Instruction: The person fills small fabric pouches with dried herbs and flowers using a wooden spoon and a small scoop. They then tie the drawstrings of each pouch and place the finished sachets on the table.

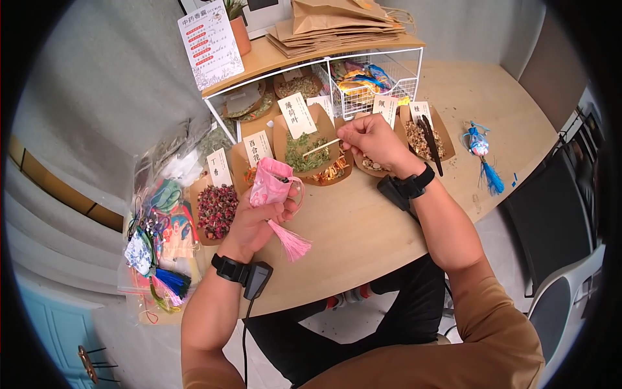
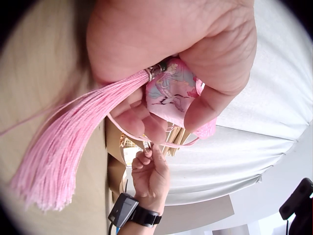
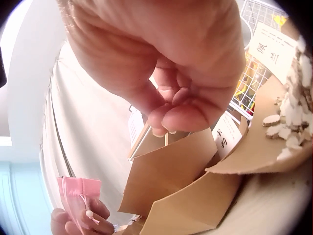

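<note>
My left hand holds a pink drawstring sachet upright, its mouth gaping at the top. From the sachet hangs a pink tassel, and a pink cord loops beside it; in the left wrist view a crane pattern shows on the cloth. Between thumb and fingertips my right hand pinches a thin pale stick. The stick's far end lies over dried green leaves in a brown paper tray. In the right wrist view the fingers hide most of the stick.
Left of the leaves is a tray of dried rosebuds. Dark tweezers lie across a tray at right. A blue tasselled sachet lies farther right, bagged sachets far left. Behind stands a shelf with a wire basket.
</note>
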Demonstrator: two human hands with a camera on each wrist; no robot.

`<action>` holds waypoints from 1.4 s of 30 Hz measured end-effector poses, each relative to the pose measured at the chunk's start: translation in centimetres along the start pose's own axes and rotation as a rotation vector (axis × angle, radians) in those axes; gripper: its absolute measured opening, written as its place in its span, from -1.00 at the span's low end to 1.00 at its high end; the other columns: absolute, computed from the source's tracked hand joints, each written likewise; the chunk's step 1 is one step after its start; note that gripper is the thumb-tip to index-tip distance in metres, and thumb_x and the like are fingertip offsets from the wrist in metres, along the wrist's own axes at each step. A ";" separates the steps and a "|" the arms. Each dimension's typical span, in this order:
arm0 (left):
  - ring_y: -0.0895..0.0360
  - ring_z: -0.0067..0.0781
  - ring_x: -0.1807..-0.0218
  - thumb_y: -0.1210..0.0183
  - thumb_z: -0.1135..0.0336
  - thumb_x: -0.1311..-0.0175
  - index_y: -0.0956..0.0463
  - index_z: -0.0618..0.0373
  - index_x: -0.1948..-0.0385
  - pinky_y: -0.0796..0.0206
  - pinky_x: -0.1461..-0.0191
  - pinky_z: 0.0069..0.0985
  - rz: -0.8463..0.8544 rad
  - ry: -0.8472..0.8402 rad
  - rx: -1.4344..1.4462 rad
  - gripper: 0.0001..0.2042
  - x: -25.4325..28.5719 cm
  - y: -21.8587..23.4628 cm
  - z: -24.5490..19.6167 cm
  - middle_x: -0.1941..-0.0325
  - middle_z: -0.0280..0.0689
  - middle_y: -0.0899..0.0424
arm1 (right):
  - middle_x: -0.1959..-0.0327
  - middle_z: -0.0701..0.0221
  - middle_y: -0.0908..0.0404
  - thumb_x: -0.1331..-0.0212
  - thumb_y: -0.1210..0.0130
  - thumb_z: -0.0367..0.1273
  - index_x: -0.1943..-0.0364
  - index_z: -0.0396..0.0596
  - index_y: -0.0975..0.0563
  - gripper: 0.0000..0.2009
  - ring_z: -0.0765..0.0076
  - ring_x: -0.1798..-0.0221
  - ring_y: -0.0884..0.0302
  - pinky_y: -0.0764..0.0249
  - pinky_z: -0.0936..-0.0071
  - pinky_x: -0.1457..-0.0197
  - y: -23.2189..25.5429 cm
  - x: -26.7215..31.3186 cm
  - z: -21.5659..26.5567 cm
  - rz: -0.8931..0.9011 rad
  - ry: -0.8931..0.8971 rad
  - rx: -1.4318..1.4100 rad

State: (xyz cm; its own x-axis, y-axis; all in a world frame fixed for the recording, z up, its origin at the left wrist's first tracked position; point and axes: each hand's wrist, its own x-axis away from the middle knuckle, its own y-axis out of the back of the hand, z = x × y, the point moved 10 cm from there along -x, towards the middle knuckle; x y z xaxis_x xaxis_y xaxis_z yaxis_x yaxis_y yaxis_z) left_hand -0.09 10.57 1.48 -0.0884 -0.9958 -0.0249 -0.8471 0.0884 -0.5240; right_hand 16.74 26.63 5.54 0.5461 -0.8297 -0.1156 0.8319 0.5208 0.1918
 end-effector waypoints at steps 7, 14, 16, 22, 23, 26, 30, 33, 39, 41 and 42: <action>-0.62 -0.44 0.19 -0.21 0.54 -0.09 -0.43 0.29 0.00 -0.43 0.18 -0.57 0.022 0.019 -0.029 -0.62 0.0 0.1 0.3 0.11 -0.21 -0.63 | 0.56 0.46 -0.58 -0.26 -0.13 -0.42 0.42 -0.24 -0.60 -0.84 0.67 0.57 -0.43 -0.39 0.70 0.52 -0.2 -0.4 -1.6 -0.032 -0.116 -0.176; -0.61 -0.47 0.20 -0.20 0.53 -0.11 -0.44 0.27 -0.01 -0.41 0.22 -0.59 0.044 0.030 -0.053 -0.63 -0.1 0.1 0.5 0.12 -0.23 -0.64 | 0.52 0.47 -0.59 -0.26 -0.14 -0.41 0.35 -0.23 -0.61 -0.86 0.67 0.55 -0.41 -0.38 0.71 0.53 0.4 -0.4 -1.6 -0.066 -0.133 -0.251; -0.61 -0.48 0.20 -0.20 0.52 -0.11 -0.44 0.26 -0.02 -0.41 0.22 -0.59 0.037 0.036 -0.062 -0.62 0.0 0.2 0.5 0.11 -0.24 -0.63 | 0.53 0.49 -0.58 -0.25 -0.15 -0.41 0.34 -0.22 -0.61 -0.87 0.68 0.55 -0.41 -0.35 0.72 0.53 0.6 -0.3 -1.2 -0.063 -0.113 -0.279; -0.59 -0.52 0.20 -0.20 0.51 -0.12 -0.46 0.26 -0.01 -0.38 0.20 -0.61 -0.009 0.027 -0.039 -0.64 0.1 -0.5 0.0 0.10 -0.26 -0.62 | 0.52 0.53 -0.58 -0.24 -0.14 -0.44 0.29 -0.19 -0.63 -0.89 0.71 0.55 -0.40 -0.30 0.75 0.50 1.0 0.3 1.1 -0.047 -0.041 -0.335; -0.59 -0.52 0.20 -0.20 0.51 -0.12 -0.46 0.26 -0.01 -0.38 0.20 -0.61 -0.008 0.030 -0.037 -0.63 0.0 -0.4 0.1 0.09 -0.26 -0.61 | 0.52 0.53 -0.58 -0.24 -0.14 -0.44 0.28 -0.19 -0.63 -0.89 0.72 0.55 -0.40 -0.30 0.75 0.50 0.9 0.6 1.6 -0.038 -0.032 -0.339; -0.59 -0.52 0.19 -0.20 0.51 -0.12 -0.45 0.25 -0.02 -0.37 0.20 -0.60 0.000 0.019 -0.054 -0.62 0.0 0.1 0.3 0.07 -0.26 -0.60 | 0.51 0.53 -0.59 -0.26 -0.12 -0.46 0.26 -0.19 -0.64 -0.88 0.73 0.54 -0.40 -0.32 0.76 0.49 0.2 1.2 3.0 0.024 0.007 -0.334; -0.59 -0.53 0.19 -0.21 0.50 -0.12 -0.46 0.25 -0.02 -0.37 0.21 -0.61 -0.013 0.026 -0.036 -0.62 0.1 0.1 0.3 0.07 -0.26 -0.60 | 0.49 0.51 -0.62 -0.24 -0.18 -0.41 0.22 -0.21 -0.66 -0.85 0.74 0.51 -0.43 -0.37 0.76 0.45 -1.2 2.4 4.7 0.130 0.099 -0.239; -0.59 -0.53 0.20 -0.22 0.50 -0.11 -0.47 0.26 -0.01 -0.37 0.21 -0.62 -0.017 0.011 -0.043 -0.63 0.2 -0.3 -0.1 0.07 -0.26 -0.60 | 0.48 0.50 -0.63 -0.21 -0.22 -0.40 0.19 -0.21 -0.66 -0.83 0.74 0.51 -0.43 -0.38 0.75 0.46 -2.3 2.8 5.6 0.212 0.196 -0.190; -0.60 -0.52 0.22 -0.23 0.49 -0.12 -0.47 0.27 0.01 -0.40 0.23 -0.62 -0.006 0.007 -0.023 -0.64 0.0 0.0 0.2 0.08 -0.25 -0.61 | 0.54 0.53 -0.61 -0.23 -0.20 -0.38 0.21 -0.19 -0.68 -0.83 0.74 0.56 -0.41 -0.35 0.73 0.51 0.0 2.2 5.6 0.019 0.243 -0.204; -0.60 -0.51 0.23 -0.23 0.50 -0.11 -0.47 0.27 0.02 -0.40 0.23 -0.60 -0.007 0.015 -0.034 -0.65 0.0 -0.1 0.1 0.10 -0.24 -0.62 | 0.58 0.53 -0.60 -0.23 -0.19 -0.36 0.24 -0.19 -0.68 -0.83 0.73 0.58 -0.40 -0.33 0.70 0.51 1.4 1.5 4.9 -0.080 0.219 -0.167; -0.60 -0.51 0.23 -0.22 0.50 -0.11 -0.47 0.28 0.03 -0.40 0.23 -0.59 -0.009 0.021 -0.038 -0.66 0.0 -0.1 0.2 0.11 -0.23 -0.62 | 0.61 0.52 -0.59 -0.22 -0.19 -0.36 0.26 -0.20 -0.68 -0.82 0.72 0.59 -0.39 -0.33 0.68 0.51 2.0 1.3 4.7 -0.141 0.253 -0.029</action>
State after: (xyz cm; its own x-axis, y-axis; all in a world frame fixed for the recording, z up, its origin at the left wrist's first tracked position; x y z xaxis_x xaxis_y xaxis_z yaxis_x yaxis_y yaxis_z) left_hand 0.03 10.54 1.38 -0.0913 -0.9958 -0.0020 -0.8670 0.0805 -0.4917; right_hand 18.65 25.64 10.39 0.4294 -0.8196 -0.3792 0.9017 0.4127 0.1290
